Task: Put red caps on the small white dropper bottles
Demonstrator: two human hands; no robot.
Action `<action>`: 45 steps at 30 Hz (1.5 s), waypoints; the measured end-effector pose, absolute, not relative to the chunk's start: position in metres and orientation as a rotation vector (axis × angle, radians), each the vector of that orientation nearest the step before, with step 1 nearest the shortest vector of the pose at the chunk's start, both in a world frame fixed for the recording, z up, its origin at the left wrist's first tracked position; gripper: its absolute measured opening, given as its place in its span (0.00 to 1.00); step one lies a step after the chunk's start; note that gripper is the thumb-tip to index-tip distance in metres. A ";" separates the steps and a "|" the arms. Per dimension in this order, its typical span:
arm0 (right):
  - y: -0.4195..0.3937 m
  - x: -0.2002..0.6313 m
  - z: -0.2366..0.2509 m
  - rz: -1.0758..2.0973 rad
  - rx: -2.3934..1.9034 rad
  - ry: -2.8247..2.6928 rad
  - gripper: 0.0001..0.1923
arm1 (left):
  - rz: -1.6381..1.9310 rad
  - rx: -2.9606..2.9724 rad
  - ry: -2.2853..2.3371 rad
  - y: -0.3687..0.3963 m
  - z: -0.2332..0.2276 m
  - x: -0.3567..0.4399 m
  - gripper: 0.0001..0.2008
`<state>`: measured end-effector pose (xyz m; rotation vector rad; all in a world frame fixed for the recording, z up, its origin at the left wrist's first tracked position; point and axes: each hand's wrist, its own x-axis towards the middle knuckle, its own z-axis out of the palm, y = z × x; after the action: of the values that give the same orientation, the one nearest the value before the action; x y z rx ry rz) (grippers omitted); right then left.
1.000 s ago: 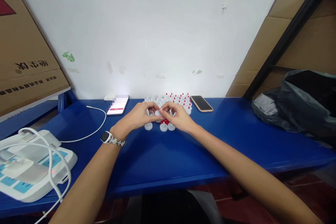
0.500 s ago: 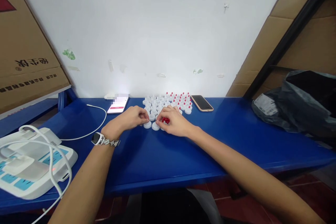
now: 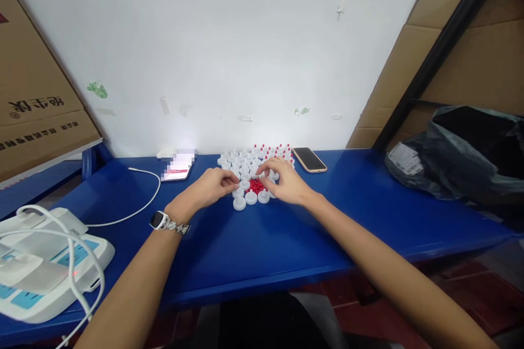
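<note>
White round caps (image 3: 239,204) with short nozzles stand close together on the blue table. Those at the back right carry red tips (image 3: 280,147). Loose small red tips (image 3: 257,186) lie in a pile among the caps. At the left edge of the group, my left hand (image 3: 213,186) has its thumb and forefinger pinched at a white cap (image 3: 238,192); the contact is partly hidden. Over the right side, my right hand (image 3: 284,181) is curved with thumb and forefinger slightly apart, showing nothing between them. Its palm hides some caps.
A lit phone (image 3: 178,166) lies left of the caps, a dark phone (image 3: 310,160) at their right. On the left are a white power strip (image 3: 96,262) and a cable (image 3: 158,191). Cardboard (image 3: 45,103) and a grey plastic bag (image 3: 426,147) flank the table.
My right hand has lifted away from the front caps and its fingers have parted, uncovering the red pile. The left hand has moved slightly right. The view has shifted a little.
</note>
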<state>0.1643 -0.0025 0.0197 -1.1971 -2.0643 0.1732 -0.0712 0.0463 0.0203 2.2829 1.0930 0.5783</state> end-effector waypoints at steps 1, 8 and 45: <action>0.000 0.170 0.020 0.173 -1.216 -1.993 0.07 | 0.582 2.282 1.101 0.047 0.021 -0.072 0.14; 0.008 0.210 0.010 0.150 -1.453 -1.729 0.07 | 0.554 2.341 1.189 0.038 0.035 -0.070 0.16; 0.016 0.137 0.013 0.562 -1.069 -1.605 0.24 | 1.157 2.300 0.693 0.030 0.029 -0.027 0.14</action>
<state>0.1367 0.0163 0.0135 -1.0686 -1.6049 0.5616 -0.0269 0.0299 0.0293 2.2997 0.6933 1.1574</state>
